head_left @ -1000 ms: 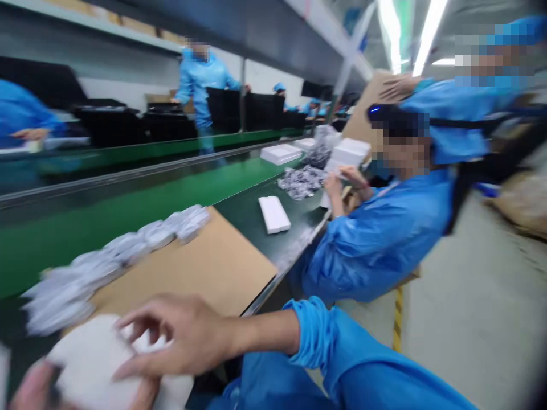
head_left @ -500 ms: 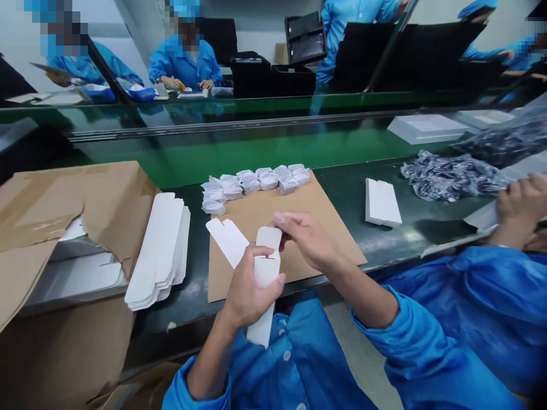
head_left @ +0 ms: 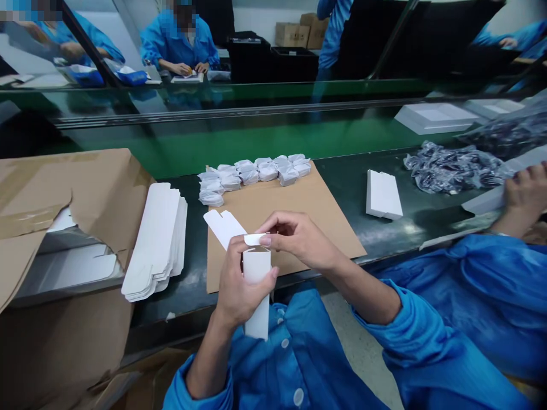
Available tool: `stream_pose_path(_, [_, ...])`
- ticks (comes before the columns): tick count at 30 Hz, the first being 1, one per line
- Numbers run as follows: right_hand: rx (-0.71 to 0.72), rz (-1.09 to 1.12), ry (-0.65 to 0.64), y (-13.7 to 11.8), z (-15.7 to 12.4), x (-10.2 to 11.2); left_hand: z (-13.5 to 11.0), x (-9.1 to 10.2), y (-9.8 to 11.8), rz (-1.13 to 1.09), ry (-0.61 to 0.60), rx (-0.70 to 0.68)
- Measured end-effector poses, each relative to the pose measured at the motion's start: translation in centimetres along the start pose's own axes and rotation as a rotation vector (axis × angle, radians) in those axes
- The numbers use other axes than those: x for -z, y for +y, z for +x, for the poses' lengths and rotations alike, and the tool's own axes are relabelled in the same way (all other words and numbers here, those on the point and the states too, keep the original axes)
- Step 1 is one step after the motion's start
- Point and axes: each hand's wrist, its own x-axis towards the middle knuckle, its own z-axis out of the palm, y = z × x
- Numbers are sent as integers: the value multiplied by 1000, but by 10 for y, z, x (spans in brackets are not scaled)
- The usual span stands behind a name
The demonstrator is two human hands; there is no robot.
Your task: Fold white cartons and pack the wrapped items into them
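A narrow white box point(head_left: 257, 270) is held upright in front of me, its top end partly open. My left hand point(head_left: 239, 285) wraps around its sides, thumb across the front. With finger and thumb, my right hand point(head_left: 294, 236) pinches the end flap at the top of the box. Behind the hands, a flat white carton point(head_left: 224, 228) lies on a brown cardboard sheet point(head_left: 299, 210). Along the sheet's far edge sit several small white wrapped packets point(head_left: 265, 171) in rows.
Flat white cartons point(head_left: 156, 239) are stacked at left beside an open cardboard box point(head_left: 98, 188). A closed white box point(head_left: 383, 195) lies to the right, near clear plastic bags point(head_left: 453, 166). A co-worker's hand point(head_left: 527, 193) is at the right edge. People in blue work across the green line.
The box's top flap has bent over toward the opening, with my right finger and thumb now on it. The box has tilted so its open end shows. The view has shifted slightly.
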Motion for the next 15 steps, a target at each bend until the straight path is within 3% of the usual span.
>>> stream_pose_path(8, [22,-58,-19,6,3,1,-8,-3,-8,-275,57,170])
stream_pose_path(11, [56,-170,-36,-1,0,-1,-7,-1,-7,-181,23,148])
stream_pose_path(15, [17,-163,-6,-3,-4,-6,-3,5,-6,117,-62,39])
